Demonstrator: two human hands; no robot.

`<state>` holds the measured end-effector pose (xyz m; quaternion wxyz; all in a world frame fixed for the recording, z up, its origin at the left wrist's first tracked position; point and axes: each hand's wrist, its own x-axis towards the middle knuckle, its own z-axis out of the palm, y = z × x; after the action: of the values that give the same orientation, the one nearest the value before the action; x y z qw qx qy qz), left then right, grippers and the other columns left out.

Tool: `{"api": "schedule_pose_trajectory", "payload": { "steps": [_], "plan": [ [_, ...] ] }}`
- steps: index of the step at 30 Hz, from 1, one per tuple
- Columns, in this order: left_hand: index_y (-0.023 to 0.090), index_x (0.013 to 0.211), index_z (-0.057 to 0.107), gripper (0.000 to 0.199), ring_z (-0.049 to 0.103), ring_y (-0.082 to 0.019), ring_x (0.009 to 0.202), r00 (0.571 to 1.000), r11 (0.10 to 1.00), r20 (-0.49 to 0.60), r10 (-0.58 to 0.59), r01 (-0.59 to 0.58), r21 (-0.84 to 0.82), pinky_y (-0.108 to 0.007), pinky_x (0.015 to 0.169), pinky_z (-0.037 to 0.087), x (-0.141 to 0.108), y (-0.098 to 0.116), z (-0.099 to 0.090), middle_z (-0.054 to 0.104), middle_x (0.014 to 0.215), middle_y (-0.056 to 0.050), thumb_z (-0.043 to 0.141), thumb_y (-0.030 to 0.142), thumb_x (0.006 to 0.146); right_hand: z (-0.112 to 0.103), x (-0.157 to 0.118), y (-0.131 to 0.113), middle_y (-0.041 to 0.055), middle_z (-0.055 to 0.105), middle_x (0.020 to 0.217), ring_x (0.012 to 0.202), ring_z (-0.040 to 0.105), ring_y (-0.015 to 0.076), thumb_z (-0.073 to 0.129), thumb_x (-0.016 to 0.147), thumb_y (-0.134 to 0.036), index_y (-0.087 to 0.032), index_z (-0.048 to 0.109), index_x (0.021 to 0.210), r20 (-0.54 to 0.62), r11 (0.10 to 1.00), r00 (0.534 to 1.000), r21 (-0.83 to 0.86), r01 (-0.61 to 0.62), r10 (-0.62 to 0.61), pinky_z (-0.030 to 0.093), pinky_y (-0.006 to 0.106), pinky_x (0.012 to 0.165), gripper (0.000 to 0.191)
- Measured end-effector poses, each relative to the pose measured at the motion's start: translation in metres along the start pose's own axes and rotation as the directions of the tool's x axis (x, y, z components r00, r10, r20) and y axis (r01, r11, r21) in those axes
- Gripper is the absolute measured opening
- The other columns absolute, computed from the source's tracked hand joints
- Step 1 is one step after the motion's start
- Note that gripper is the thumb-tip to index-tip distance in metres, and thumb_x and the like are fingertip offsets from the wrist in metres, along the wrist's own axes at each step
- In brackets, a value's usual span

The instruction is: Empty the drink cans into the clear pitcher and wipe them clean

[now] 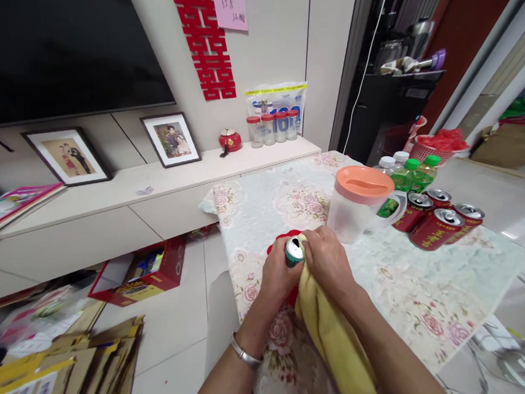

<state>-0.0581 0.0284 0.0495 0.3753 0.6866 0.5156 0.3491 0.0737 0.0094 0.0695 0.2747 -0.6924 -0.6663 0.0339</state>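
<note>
An opened green can [294, 251] with a silver top is held upright in my left hand [276, 273], its fingers wrapped round the side. My right hand [328, 259] grips a yellow cloth [335, 345] and presses it against the can's rim. The cloth hangs down toward me between my forearms. Behind and below the can, a red object [288, 234] shows in part, mostly hidden by my hands. A clear pitcher [350, 216] with an orange lid stands just beyond my right hand on the flowered tablecloth [393, 296].
Several red cans [435, 230] stand right of the pitcher, with green-capped bottles [411, 173] and a pink basket [432, 149] behind. A white cabinet [173, 190] holds photo frames, a red pot and jars. Flattened cardboard [89, 375] and a red box [144, 276] lie on the floor.
</note>
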Motion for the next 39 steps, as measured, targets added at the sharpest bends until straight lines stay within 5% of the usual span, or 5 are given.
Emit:
{"api": "schedule_pose_trajectory", "payload": {
  "steps": [9, 17, 27, 36, 39],
  "plan": [
    [0.02, 0.121, 0.058, 0.049, 0.071, -0.026, 0.1, 1.0, 0.999, 0.007, -0.023, 0.023, -0.046, -0.036, 0.085, 0.052, 0.002, -0.005, 0.001, 0.075, 0.113, -0.007, 0.068, 0.013, 0.074, -0.005, 0.021, -0.016, 0.0113, 0.069, 0.094, 0.093, 0.054, 0.0247, 0.051, 0.096, -0.011, -0.017, 0.071, 0.094, 0.214, 0.973, 0.961, -0.111, 0.204, -0.177, 0.037, 0.033, 0.076, 0.021],
    [0.021, 0.123, 0.059, 0.056, 0.07, -0.024, 0.1, 1.0, 0.998, 0.005, 0.007, -0.006, -0.06, -0.035, 0.088, 0.052, 0.003, -0.013, 0.001, 0.074, 0.113, -0.004, 0.076, 0.017, 0.07, -0.028, 0.018, 0.005, 0.0043, 0.067, 0.094, 0.089, 0.05, 0.0197, 0.058, 0.093, -0.007, -0.022, 0.072, 0.09, 0.349, 0.892, 0.84, -0.024, 0.451, -0.415, 0.035, 0.03, 0.073, 0.02],
    [0.022, 0.122, 0.059, 0.051, 0.071, -0.024, 0.106, 0.999, 0.996, -0.007, 0.035, -0.035, -0.076, -0.036, 0.091, 0.054, 0.003, -0.012, 0.003, 0.075, 0.118, -0.006, 0.073, 0.019, 0.073, -0.007, 0.02, -0.004, 0.0132, 0.066, 0.094, 0.09, 0.052, 0.0255, 0.049, 0.094, -0.007, -0.016, 0.073, 0.097, 0.191, 0.963, 0.954, -0.099, 0.252, -0.23, 0.037, 0.034, 0.075, 0.025],
    [0.022, 0.122, 0.059, 0.055, 0.07, -0.024, 0.102, 0.999, 0.996, -0.009, 0.041, -0.041, -0.073, -0.036, 0.09, 0.054, 0.002, -0.014, 0.003, 0.075, 0.113, -0.004, 0.075, 0.015, 0.069, -0.033, 0.016, 0.011, 0.0015, 0.068, 0.085, 0.084, 0.051, 0.0183, 0.057, 0.085, -0.002, -0.021, 0.07, 0.083, 0.289, 0.876, 0.827, 0.135, 0.463, -0.482, 0.037, 0.029, 0.073, 0.023],
    [0.023, 0.123, 0.059, 0.056, 0.069, -0.024, 0.109, 0.999, 0.996, -0.004, 0.046, -0.046, -0.083, -0.037, 0.095, 0.053, 0.002, -0.013, 0.001, 0.073, 0.12, -0.004, 0.077, 0.016, 0.07, -0.039, 0.013, 0.022, 0.0013, 0.067, 0.083, 0.083, 0.051, 0.0186, 0.058, 0.082, 0.0, -0.022, 0.071, 0.081, 0.248, 0.884, 0.848, 0.142, 0.446, -0.468, 0.036, 0.03, 0.072, 0.026]
  ]
}}
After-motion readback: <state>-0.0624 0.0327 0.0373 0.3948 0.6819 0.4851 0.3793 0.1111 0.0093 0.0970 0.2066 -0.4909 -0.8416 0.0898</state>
